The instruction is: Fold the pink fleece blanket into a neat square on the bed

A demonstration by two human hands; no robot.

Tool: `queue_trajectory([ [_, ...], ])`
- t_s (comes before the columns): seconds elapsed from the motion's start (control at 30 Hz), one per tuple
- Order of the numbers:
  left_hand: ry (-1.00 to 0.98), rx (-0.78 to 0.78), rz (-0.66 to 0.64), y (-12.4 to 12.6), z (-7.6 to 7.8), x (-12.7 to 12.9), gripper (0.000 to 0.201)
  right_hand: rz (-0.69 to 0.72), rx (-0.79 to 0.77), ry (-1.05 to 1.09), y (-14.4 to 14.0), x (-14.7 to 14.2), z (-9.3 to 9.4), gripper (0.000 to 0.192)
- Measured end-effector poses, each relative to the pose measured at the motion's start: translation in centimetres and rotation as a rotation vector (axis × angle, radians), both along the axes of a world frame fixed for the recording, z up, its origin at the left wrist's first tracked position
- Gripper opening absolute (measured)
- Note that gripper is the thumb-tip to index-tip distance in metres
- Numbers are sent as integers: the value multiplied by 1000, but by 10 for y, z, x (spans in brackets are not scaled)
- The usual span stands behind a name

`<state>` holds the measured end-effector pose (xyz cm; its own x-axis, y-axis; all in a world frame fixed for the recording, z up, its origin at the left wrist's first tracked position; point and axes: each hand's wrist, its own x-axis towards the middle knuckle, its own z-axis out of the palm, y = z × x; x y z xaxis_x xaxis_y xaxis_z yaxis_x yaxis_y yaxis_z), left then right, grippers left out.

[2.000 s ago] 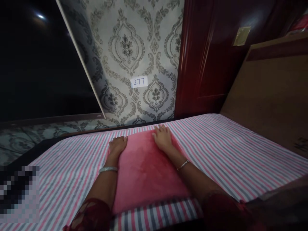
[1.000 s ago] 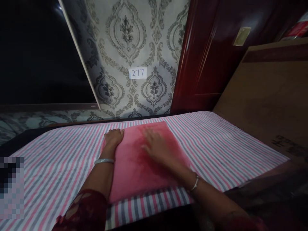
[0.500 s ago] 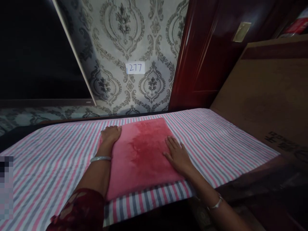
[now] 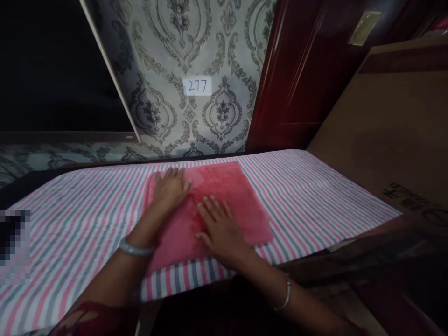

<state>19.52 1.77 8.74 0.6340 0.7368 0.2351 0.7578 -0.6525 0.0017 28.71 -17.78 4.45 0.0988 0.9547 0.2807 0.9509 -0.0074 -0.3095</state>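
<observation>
A folded pink plush cloth point(image 4: 245, 205) lies flat, roughly square, on a striped sheet point(image 4: 297, 196). Its nap shows darker red patches in the middle. On its far left part rests my left hand point(image 4: 171, 189), palm down with the fingers spread. My right hand point(image 4: 222, 228) lies flat near the cloth's middle, fingers stretched toward the wall. Neither hand grips the cloth; both press on its top. Each wrist carries a bangle.
Along the back stands a patterned wall with a paper label point(image 4: 197, 86) reading 277. A dark screen point(image 4: 63, 70) is at the upper left. To the right, a large cardboard box point(image 4: 392, 126) borders the sheet, beside a dark red wooden panel point(image 4: 297, 79).
My right hand has slid left from the cloth's right edge to its middle. My left hand has moved inward from the left edge. The view has tilted slightly downward.
</observation>
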Motion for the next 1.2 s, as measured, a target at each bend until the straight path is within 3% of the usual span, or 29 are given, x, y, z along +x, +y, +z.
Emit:
queue_trajectory([
  [0.1,97,0,-23,-26,-23,-17,64,77,-12,5,3,-16,-17,70],
  [0.23,108,-11,-13,-28,-48,-29,63,-4,15,-47,-14,9,-42,74],
  [0.4,110,-14,-23,-23,-49,-27,63,-332,-40,-81,-63,75,-66,67],
  [0.53,93,-14,-19,-24,-47,-27,61,-478,81,74,-97,115,-79,60],
  [0.63,91,-13,-17,-24,-47,-26,61,-501,271,348,-108,121,-72,54],
  [0.73,110,-15,-4,-22,-47,-25,62,-505,336,571,-107,116,-58,46],
  [0.87,123,0,-12,-21,-47,-24,63,-458,304,730,-100,112,-49,40],
  [1.07,102,-4,-14,-20,-49,-24,63,-366,97,1081,-95,120,-39,43],
  [1.2,137,-12,4,-22,-47,-24,62,-344,109,1260,-94,118,-34,47],
])
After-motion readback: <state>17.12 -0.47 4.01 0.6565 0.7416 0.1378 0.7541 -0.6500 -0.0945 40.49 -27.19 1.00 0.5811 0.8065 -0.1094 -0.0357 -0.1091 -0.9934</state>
